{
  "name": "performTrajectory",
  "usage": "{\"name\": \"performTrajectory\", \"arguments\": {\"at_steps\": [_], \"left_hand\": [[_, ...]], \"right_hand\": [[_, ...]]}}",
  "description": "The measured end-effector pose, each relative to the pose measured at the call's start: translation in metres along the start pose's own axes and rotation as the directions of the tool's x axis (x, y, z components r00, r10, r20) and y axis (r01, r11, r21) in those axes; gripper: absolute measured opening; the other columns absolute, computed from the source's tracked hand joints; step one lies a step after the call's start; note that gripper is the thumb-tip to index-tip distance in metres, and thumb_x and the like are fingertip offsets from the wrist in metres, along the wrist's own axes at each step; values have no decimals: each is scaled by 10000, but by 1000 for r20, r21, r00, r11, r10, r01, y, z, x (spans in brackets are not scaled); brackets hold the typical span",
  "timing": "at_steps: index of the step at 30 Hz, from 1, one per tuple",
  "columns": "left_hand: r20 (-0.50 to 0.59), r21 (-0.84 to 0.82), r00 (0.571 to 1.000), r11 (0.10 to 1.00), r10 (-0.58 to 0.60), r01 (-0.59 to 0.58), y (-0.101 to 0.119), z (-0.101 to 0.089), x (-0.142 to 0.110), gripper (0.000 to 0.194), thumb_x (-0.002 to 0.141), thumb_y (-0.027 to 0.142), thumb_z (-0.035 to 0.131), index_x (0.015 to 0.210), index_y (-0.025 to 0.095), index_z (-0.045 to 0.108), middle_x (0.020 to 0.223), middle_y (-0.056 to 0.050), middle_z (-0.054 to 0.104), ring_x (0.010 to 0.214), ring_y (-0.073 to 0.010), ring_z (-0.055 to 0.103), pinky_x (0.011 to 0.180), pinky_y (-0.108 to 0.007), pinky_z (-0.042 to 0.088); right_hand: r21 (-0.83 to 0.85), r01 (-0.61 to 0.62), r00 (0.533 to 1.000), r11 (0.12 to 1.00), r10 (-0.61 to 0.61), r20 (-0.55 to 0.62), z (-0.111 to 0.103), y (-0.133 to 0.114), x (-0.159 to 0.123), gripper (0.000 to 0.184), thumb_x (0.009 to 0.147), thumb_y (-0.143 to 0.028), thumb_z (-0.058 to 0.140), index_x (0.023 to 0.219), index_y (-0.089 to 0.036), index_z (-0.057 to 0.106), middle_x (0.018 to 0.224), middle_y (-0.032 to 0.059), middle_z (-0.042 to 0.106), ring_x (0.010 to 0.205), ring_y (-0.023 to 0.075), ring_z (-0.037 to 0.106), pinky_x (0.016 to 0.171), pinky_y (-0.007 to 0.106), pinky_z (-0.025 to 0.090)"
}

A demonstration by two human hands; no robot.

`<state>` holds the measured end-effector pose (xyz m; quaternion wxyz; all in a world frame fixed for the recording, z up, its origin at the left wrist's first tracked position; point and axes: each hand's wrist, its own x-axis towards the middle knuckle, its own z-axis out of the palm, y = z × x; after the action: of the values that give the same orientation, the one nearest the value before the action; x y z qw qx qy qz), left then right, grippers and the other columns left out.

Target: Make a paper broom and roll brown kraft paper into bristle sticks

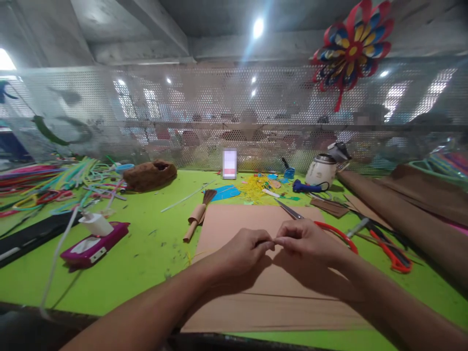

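Note:
My left hand [244, 251] and my right hand [307, 240] meet fingertip to fingertip above a brown sheet of paper [237, 222] on the green table [146, 253]. Both hands are closed in a pinch on something small that I cannot make out. Red-handled scissors [321, 225] lie just behind my right hand, blades pointing away to the left. A rolled brown paper piece with a fringed end [197, 217] lies left of the sheet.
Coloured strips [54, 183] pile at the far left. A pink tissue pack [93, 246] with a white charger sits front left. Brown paper rolls [395, 200], orange-handled scissors [393, 253], a glue gun [307, 186] and a white pot [321, 170] lie to the right. A perforated screen [219, 112] backs the table.

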<state>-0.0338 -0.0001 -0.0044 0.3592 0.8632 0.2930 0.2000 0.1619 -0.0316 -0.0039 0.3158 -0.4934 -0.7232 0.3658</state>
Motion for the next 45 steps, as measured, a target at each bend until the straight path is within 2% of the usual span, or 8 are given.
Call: {"name": "performTrajectory", "arguments": {"at_steps": [9, 24, 27, 30, 33, 35, 39, 45], "left_hand": [[-55, 101, 997, 994, -47, 53, 0, -2, -1, 354, 864, 357, 444, 590, 151, 535, 540, 10, 495, 515, -105, 367, 484, -247, 206], [-215, -30, 976, 999, -44, 38, -10, -15, 5, 115, 740, 290, 528, 707, 181, 542, 603, 19, 504, 531, -109, 416, 480, -208, 278], [-310, -214, 940, 974, -143, 77, -21, -14, 11, 156, 767, 355, 524, 771, 204, 485, 536, 57, 404, 440, -94, 377, 429, -196, 288], [-353, -323, 902, 937, -248, 131, -24, -11, 15, 212, 815, 416, 465, 777, 207, 460, 516, 71, 351, 404, -87, 325, 401, -199, 279], [-302, -170, 931, 973, -205, 159, -21, -8, 15, 275, 812, 422, 476, 663, 191, 458, 508, 51, 379, 446, -92, 334, 433, -212, 264], [-253, -13, 957, 990, -142, 144, -21, -7, 13, 282, 794, 388, 507, 609, 177, 484, 530, 22, 452, 499, -107, 385, 470, -223, 263], [-177, 202, 982, 974, -72, 108, -23, -8, 11, 272, 825, 325, 446, 622, 172, 543, 563, -1, 525, 529, -130, 431, 491, -235, 267], [-308, 361, 914, 921, 263, -143, -7, -13, 3, 187, 760, 247, 551, 920, 171, 612, 1003, -100, 602, 829, -197, 554, 672, -271, 460]], "right_hand": [[-91, 3, 1000, 996, -1, 23, -7, 4, -8, 134, 799, -199, 548, 686, -162, 609, 571, -17, 576, 515, 99, 487, 474, 198, 357], [-71, 80, 954, 994, -97, -284, -14, 13, -2, 208, 820, -262, 566, 633, -170, 574, 524, -33, 546, 503, 95, 467, 507, 207, 361], [6, 136, 863, 991, -115, -492, -31, 16, -2, 253, 851, -341, 521, 658, -179, 545, 538, -28, 553, 481, 89, 459, 498, 209, 371], [93, 196, 664, 976, -62, -745, -65, 25, -4, 263, 847, -448, 479, 757, -201, 491, 577, -39, 549, 445, 79, 426, 432, 195, 331], [146, 242, 485, 959, 11, -875, -99, 37, -7, 317, 804, -531, 481, 779, -220, 426, 567, -61, 512, 409, 67, 381, 392, 183, 280], [170, 245, 436, 955, 48, -898, -111, 43, -7, 324, 787, -533, 494, 778, -219, 410, 569, -64, 492, 397, 60, 365, 377, 179, 260], [169, 193, 511, 967, 48, -858, -97, 44, -3, 279, 804, -475, 509, 765, -205, 450, 561, -58, 478, 394, 61, 360, 374, 184, 257], [-42, 104, 840, 994, -110, -532, -14, 22, -2, 219, 773, -284, 617, 591, -173, 568, 565, -5, 580, 551, 114, 506, 507, 218, 366]]}}
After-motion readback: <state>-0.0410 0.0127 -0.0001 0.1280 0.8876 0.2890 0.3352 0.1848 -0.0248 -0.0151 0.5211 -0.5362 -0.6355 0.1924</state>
